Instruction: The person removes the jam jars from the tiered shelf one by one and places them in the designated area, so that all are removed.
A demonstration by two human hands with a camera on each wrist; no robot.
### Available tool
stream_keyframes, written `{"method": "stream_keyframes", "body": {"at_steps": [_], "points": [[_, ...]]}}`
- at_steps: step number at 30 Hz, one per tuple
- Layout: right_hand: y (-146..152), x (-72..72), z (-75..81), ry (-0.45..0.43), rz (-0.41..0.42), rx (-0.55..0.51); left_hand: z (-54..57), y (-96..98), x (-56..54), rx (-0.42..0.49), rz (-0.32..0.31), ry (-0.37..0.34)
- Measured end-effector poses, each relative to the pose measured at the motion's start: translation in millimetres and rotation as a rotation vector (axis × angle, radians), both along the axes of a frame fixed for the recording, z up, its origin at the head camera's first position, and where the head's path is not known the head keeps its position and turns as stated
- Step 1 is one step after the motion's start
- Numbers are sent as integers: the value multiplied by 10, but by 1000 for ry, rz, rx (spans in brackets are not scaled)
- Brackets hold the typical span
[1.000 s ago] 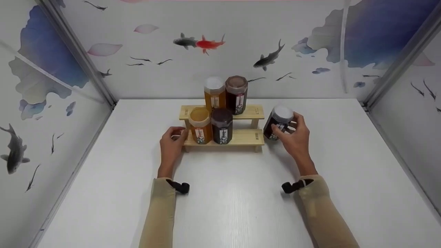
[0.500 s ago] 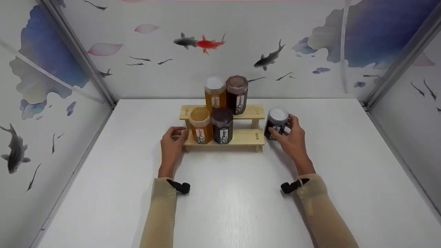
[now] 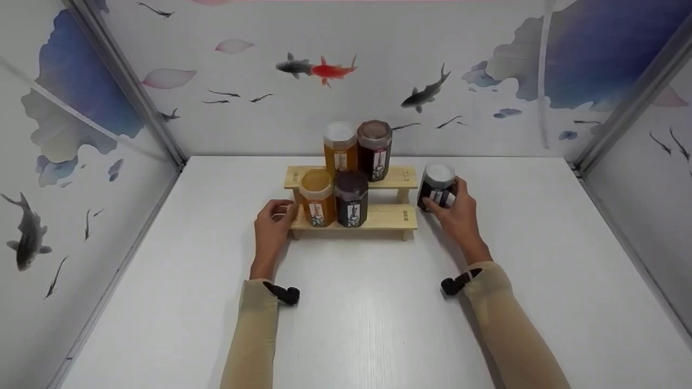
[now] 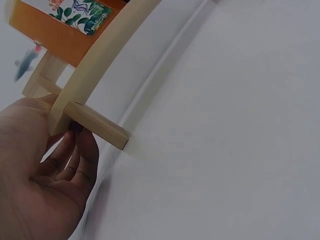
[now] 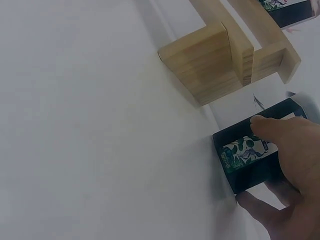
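In the head view, my left hand (image 3: 273,224) grips the left end of a two-step wooden stand (image 3: 386,216), its thumb on top and fingers curled beneath. To the right of the stand, my right hand (image 3: 457,213) holds a dark jar with a white lid (image 3: 435,186) between thumb and fingers. That jar is nearly upright; I cannot tell whether its base touches the table. An amber jar (image 3: 317,200) and a dark jar (image 3: 351,200) stand side by side on the lower step. Behind them, a white-lidded amber jar (image 3: 340,146) and a brown-lidded dark jar (image 3: 374,151) occupy the upper step.
The white table (image 3: 357,313) lies under everything. A white wall panel (image 3: 238,119) printed with fish rises behind the stand, and side panels close in left and right. Both wrists wear a small black camera (image 3: 286,293).
My right hand has brought the tilted jar upright, then shifted it slightly towards the back. The left hand keeps its grip on the stand, and the jars on the steps stay put.
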State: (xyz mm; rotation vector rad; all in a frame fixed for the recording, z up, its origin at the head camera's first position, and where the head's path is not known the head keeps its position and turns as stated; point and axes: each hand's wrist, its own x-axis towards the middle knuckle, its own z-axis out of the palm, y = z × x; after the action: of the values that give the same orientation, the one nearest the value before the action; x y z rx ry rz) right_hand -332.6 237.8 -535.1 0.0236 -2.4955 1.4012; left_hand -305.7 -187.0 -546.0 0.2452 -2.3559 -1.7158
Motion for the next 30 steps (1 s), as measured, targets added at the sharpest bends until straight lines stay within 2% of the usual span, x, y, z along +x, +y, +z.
{"method": "stream_keyframes", "body": {"at_steps": [14, 21, 25, 27, 30], "points": [[7, 12, -6, 17, 40, 15, -30, -3, -3, 29, -10, -22], [-4, 18, 8, 54, 39, 35, -50, -11, -5, 22, -10, 19], [-54, 59, 95, 67, 15, 25, -52, -6, -3, 18, -9, 22], [-104, 90, 173, 102, -12, 36, -52, -8, -2, 21, -11, 27], [-213, 149, 313, 229, -58, 102, -49, -17, -3, 24, -12, 31]]}}
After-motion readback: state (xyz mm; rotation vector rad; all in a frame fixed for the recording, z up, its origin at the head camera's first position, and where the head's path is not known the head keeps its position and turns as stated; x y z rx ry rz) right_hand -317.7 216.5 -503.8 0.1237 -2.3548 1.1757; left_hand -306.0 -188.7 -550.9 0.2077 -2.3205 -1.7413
